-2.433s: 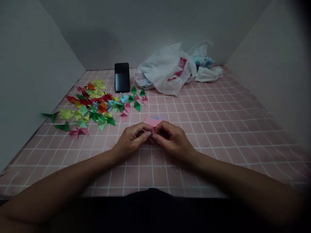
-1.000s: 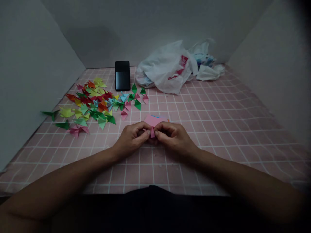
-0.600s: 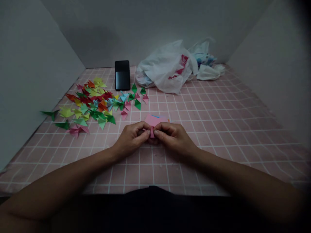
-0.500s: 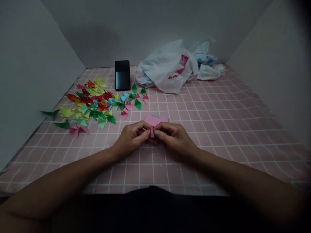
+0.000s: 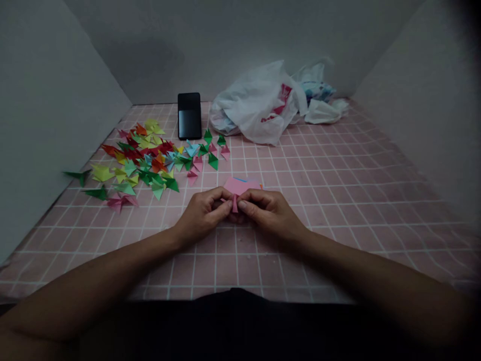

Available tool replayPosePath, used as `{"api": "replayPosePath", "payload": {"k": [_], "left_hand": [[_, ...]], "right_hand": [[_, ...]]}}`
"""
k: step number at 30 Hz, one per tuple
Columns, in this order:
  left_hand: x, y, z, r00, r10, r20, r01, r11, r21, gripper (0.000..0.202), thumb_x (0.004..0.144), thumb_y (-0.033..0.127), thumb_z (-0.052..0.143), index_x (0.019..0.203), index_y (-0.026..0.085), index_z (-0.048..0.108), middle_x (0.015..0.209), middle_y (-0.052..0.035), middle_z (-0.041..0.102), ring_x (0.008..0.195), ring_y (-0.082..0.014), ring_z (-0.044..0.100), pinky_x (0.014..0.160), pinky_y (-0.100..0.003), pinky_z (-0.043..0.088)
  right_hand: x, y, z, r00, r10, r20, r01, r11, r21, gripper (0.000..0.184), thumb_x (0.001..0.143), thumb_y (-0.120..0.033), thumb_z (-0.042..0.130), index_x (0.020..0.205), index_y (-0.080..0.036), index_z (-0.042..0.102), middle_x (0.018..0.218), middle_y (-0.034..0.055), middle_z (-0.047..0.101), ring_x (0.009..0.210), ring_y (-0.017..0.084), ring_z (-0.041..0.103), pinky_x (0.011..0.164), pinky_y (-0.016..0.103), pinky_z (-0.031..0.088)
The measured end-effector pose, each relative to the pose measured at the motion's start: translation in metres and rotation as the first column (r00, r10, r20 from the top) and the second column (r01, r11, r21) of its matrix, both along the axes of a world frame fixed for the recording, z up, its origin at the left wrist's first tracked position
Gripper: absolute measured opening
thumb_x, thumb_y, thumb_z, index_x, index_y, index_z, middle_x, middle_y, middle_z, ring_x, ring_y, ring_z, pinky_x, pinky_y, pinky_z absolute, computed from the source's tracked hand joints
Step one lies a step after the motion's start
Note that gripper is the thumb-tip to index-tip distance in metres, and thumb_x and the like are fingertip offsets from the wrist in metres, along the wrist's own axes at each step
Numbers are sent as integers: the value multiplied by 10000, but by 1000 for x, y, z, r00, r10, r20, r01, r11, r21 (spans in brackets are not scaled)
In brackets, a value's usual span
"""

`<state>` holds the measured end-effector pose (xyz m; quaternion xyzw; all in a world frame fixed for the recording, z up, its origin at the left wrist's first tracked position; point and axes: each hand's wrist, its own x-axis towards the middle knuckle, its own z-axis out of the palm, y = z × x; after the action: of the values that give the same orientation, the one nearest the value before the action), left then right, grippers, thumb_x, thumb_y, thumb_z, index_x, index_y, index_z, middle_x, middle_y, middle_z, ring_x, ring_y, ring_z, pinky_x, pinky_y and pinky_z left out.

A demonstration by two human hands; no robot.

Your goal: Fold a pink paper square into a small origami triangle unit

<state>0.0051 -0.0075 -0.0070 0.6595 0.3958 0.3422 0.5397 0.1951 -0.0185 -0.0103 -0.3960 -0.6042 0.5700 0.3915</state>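
A small piece of folded pink paper (image 5: pixel 235 203) is pinched between my two hands, low over the table's middle. My left hand (image 5: pixel 206 209) grips its left side with thumb and fingertips. From the other side, my right hand (image 5: pixel 271 213) holds it the same way, the thumbs almost meeting. Much of the paper is hidden behind the fingers. Just beyond the fingertips lie loose paper sheets (image 5: pixel 242 186), pink on top, with blue and orange edges showing beneath.
Several folded paper cranes (image 5: pixel 150 176) in many colours spread over the left of the pink checked tablecloth (image 5: pixel 326 165). A black phone (image 5: pixel 189 116) leans upright at the back. White plastic bags (image 5: pixel 259 103) lie to its right, near the back wall. Pale walls enclose both sides.
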Motion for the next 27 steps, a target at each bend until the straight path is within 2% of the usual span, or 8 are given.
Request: {"api": "replayPosePath", "payload": {"k": [10,19,27], "left_hand": [[0,-1,1,1000,5,-4,-5,1000,-21,86,882,237,599,867,156,622,759,-16,716,687,-147,744,662,-241,606],[0,-1,0,994,20,-109,-5,990,140,89,883,212,571,870,157,639,786,-27,712,677,-135,699,639,-232,569],[0,-2,-2,997,17,-76,-10,995,96,85,878,215,568,881,156,629,768,-13,699,680,-140,701,647,-246,576]], "right_hand": [[-2,0,1,1000,-3,-5,3,1000,-15,177,868,-301,623,762,-162,651,703,10,645,652,121,578,624,265,454],[-3,-1,0,988,-73,137,59,993,105,130,831,-209,548,708,-177,578,664,-19,566,628,113,509,591,254,397],[-3,0,0,996,-34,78,32,999,36,136,835,-225,561,725,-165,613,686,4,626,649,131,572,627,275,439]]}}
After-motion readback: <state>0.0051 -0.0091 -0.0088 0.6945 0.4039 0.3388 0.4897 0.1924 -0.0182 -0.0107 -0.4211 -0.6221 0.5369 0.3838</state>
